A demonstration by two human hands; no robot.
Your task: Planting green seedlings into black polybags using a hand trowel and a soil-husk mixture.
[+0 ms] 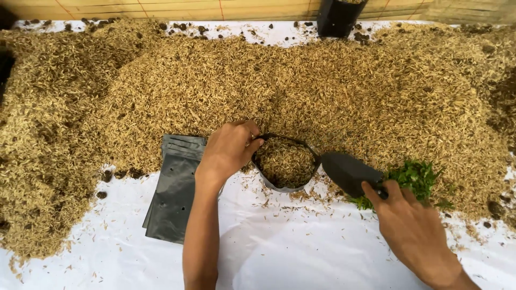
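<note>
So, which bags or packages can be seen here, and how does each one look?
Open black bag: centre, round mouth, full of husks, left hand on its rim.
Flat black bags: stacked left of it on the white sheet.
Black bag: top edge, upright.
No labels, signs or screens.

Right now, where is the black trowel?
In the head view, the black trowel is right of centre in the right hand, its blade tip beside the husk-filled black bag, with the green seedlings alongside.

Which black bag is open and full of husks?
The round bag held open by the left hand. The other bags lie flat and empty in a stack beside it.
</note>
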